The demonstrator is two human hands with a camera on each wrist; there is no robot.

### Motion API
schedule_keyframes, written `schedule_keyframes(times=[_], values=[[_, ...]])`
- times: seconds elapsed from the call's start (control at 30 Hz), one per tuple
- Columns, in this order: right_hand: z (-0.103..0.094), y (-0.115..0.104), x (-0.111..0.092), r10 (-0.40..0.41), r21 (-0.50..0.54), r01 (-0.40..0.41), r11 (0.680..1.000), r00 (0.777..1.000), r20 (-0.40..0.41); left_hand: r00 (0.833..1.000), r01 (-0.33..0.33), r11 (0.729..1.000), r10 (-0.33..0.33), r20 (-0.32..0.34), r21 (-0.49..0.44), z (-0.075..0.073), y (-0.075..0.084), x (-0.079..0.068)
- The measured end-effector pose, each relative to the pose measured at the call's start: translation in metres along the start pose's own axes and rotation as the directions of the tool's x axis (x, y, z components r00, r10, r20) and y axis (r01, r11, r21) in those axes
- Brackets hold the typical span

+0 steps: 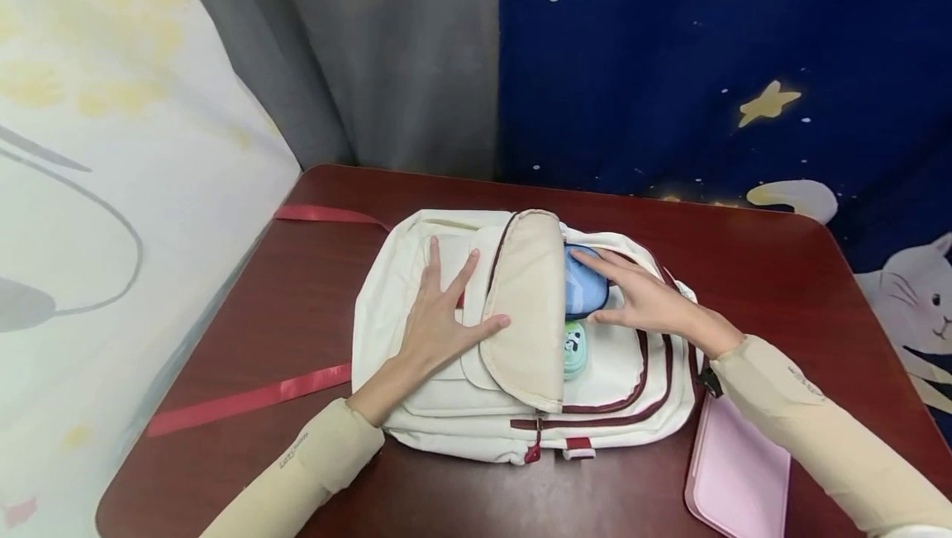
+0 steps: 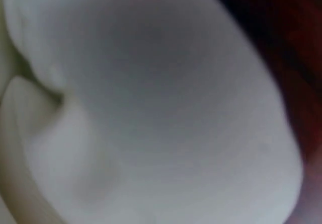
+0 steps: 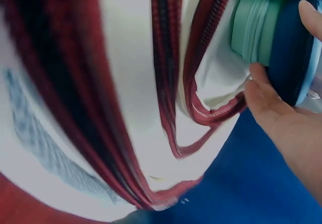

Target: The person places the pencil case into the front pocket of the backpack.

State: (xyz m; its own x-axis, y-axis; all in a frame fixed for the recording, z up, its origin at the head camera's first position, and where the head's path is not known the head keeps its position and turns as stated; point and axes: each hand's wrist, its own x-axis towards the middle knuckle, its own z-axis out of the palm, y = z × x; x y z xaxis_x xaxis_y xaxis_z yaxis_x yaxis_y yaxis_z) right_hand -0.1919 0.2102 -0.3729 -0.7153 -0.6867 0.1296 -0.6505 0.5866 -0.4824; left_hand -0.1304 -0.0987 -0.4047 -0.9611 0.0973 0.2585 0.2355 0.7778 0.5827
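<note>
A white backpack (image 1: 416,323) with dark red zips lies on the table, its front pocket unzipped. My left hand (image 1: 439,319) rests on the bag with fingers spread, beside the beige flap (image 1: 528,315). At the pocket, my right hand (image 1: 643,294) holds a rounded blue zip case (image 1: 583,282), finger and thumb on either side of its edge. A small mint-green case (image 1: 573,349) with a panda picture sits just below it, partly under the flap. In the right wrist view, the blue case (image 3: 292,48) stands against the green case (image 3: 251,27). The left wrist view is blurred white fabric (image 2: 166,123).
A pink flat case (image 1: 740,468) lies on the dark red table (image 1: 461,492) at the right, under my right forearm. Red straps (image 1: 253,397) stretch from the bag toward the left. Grey and blue curtains (image 1: 632,83) hang behind the table; a pale wall (image 1: 126,191) borders its left.
</note>
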Motion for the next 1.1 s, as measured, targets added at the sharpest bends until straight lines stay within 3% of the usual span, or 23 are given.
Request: schedule_keyframes(times=[0.17, 0.3, 0.47, 0.67, 0.87, 1.1], values=[[-0.005, -0.008, -0.006, 0.041, -0.065, -0.038, 0.997, 0.998, 0.040, 0.999, 0.039, 0.999, -0.039, 0.011, 0.016, -0.002, -0.006, 0.003], [-0.017, -0.022, -0.042, 0.186, -0.092, -0.183, 0.979, 0.982, 0.017, 0.998, 0.043, 0.999, -0.043, 0.035, 0.014, -0.007, -0.008, 0.005], [-0.027, -0.033, -0.099, 0.409, -0.092, -0.413, 0.906, 0.910, -0.065, 0.998, 0.062, 0.998, -0.063, 0.014, 0.020, -0.020, -0.015, 0.004], [0.000, -0.034, -0.147, 0.575, -0.089, -0.587, 0.805, 0.808, -0.131, 0.996, 0.091, 0.996, -0.091, -0.016, 0.024, -0.033, -0.025, -0.001], [0.032, -0.045, -0.164, 0.679, -0.091, -0.691, 0.717, 0.722, -0.131, 0.997, 0.077, 0.997, -0.077, -0.024, -0.001, -0.033, -0.028, -0.003], [0.052, -0.053, -0.163, 0.737, -0.113, -0.752, 0.649, 0.658, -0.152, 0.998, 0.056, 0.996, -0.054, -0.032, 0.066, -0.032, -0.029, -0.001]])
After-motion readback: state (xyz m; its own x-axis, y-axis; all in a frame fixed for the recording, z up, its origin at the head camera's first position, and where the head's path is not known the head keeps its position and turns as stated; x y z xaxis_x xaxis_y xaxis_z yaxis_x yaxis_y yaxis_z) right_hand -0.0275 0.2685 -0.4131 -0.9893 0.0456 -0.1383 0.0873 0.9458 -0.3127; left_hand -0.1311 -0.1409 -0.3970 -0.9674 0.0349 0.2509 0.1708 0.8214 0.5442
